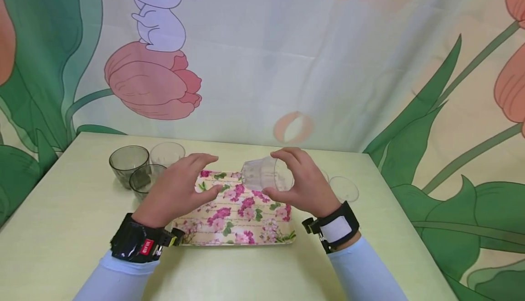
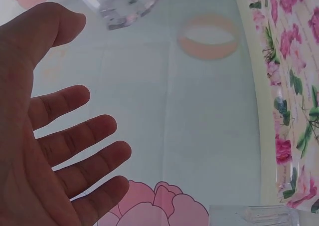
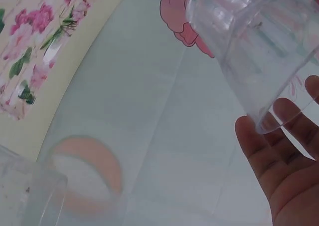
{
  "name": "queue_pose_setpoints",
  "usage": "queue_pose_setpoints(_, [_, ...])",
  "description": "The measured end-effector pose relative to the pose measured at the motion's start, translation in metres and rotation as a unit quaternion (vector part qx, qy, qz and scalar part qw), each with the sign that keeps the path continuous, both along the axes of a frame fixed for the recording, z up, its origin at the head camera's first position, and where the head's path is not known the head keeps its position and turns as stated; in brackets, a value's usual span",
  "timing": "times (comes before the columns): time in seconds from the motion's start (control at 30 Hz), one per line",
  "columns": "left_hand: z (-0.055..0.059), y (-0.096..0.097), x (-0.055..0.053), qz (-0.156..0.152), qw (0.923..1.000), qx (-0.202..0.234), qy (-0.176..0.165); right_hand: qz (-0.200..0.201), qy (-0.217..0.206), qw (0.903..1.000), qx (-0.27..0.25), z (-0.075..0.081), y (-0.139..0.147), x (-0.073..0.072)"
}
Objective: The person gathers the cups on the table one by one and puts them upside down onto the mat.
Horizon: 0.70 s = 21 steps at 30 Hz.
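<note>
My right hand holds a clear plastic cup by its rim, thumb on the near side and fingers on the far side. The cup is tipped on its side above the floral tray, its base toward my left hand. That left hand holds nothing; its thumb and fingers are spread apart, at the tray's left side. In the left wrist view, the cup's base appears beyond the thumb, apart from it. The right wrist view shows fingertips at the rim.
At the left stand two smoky grey glasses and a clear glass, partly behind my left hand. Right of the tray, clear cups are partly hidden by my right hand. A printed cloth hangs behind the table.
</note>
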<state>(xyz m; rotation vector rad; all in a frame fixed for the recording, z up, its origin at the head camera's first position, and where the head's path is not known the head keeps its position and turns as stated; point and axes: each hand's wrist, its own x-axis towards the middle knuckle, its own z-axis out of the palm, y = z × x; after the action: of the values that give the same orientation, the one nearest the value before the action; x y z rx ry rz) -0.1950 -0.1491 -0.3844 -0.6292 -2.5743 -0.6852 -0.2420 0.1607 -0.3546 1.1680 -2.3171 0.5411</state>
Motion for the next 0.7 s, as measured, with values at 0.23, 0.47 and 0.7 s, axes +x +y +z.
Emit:
queue_pose_setpoints(0.23, [-0.002, 0.005, 0.0, -0.013, 0.9996, -0.004, -0.025, 0.03, 0.007, 0.9994, 0.015, 0.001, -0.006, 0.005])
queue_pose_setpoints(0.47, [-0.004, 0.007, -0.002, -0.016, 0.9995, -0.008, -0.027, 0.059, 0.015, 0.998, 0.014, -0.001, -0.01, 0.007])
queue_pose_setpoints(0.7, [-0.003, 0.011, 0.001, -0.018, 0.9988, -0.019, -0.042, 0.077, 0.024, 0.9967, 0.005, -0.003, -0.014, 0.007])
